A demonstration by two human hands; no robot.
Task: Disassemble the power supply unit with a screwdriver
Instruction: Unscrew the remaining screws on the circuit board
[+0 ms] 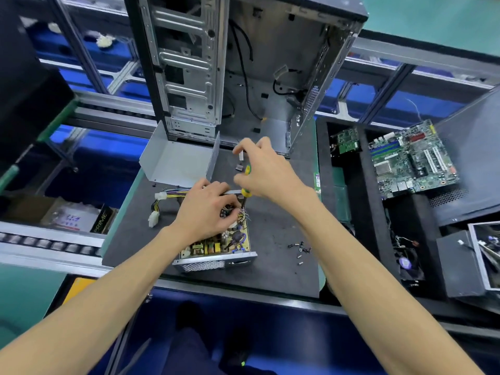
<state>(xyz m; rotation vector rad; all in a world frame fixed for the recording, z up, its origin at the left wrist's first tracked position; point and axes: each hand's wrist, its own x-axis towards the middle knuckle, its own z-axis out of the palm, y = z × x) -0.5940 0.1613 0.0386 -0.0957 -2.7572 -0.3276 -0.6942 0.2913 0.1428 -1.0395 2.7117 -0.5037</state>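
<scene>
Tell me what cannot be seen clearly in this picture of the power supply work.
All in the head view:
- Screwdriver tip: hidden behind the left hand and wires.
- Screwdriver handle: mostly covered by the right hand.
- Far half of the power supply board: under the left hand.
- Loose screws: too small to count.
- Box label: blurred.

Two bare forearms reach into view from the bottom corners, uncovered from elbow to wrist, with no sleeves, gloves, watch or rings to be seen. The left hand (209, 209) and the right hand (266, 171) are both ungloved, fingers and knuckles plainly visible. Below, between the arms, dark navy-blue trousers (189, 347) cover the person's legs, and a black shoe (236, 347) carries a small bright green mark near its toe. Nothing else of the clothing shows.
</scene>
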